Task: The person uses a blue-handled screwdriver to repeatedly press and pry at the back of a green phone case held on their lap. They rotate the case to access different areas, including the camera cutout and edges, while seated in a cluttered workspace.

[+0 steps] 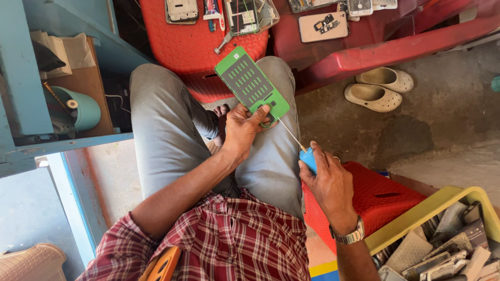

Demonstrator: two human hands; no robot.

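Two hands: working over the lap, seated, grey trousers, red plaid shirt.
Left hand (pixel 244 127): gripping lower corner of green circuit board (pixel 251 85), fingers (pixel 263 115) clenched over its edge, thumb pressing on top.
Green circuit board: tilting up and away across right thigh, rows of small slots showing, white patch near top end.
Right hand (pixel 329 183): fingers wrapped around blue handle of thin screwdriver (pixel 304 151), holding it tight just beside red stool.
Thin screwdriver: shaft running up-left from blue handle, tip reaching lower corner of board near left thumb; exact contact too small to tell.
Wristwatch (pixel 349 237): sitting on right wrist, metal band.
Red stool (pixel 375 198): standing under right hand, perforated top.
Yellow crate (pixel 424 211): sitting at lower right, holding grey phone parts and covers.
Red plastic chair (pixel 192 47): standing ahead of knees, carrying phone bodies and a clear tray of parts.
Dark red bench (pixel 396 44): lying at upper right, carrying more phone backs.
Beige clogs (pixel 379 88): lying as a pair on concrete floor, well apart from hands.
Blue shelf (pixel 31 93): standing at left, holding teal cup (pixel 83 109) and paper.
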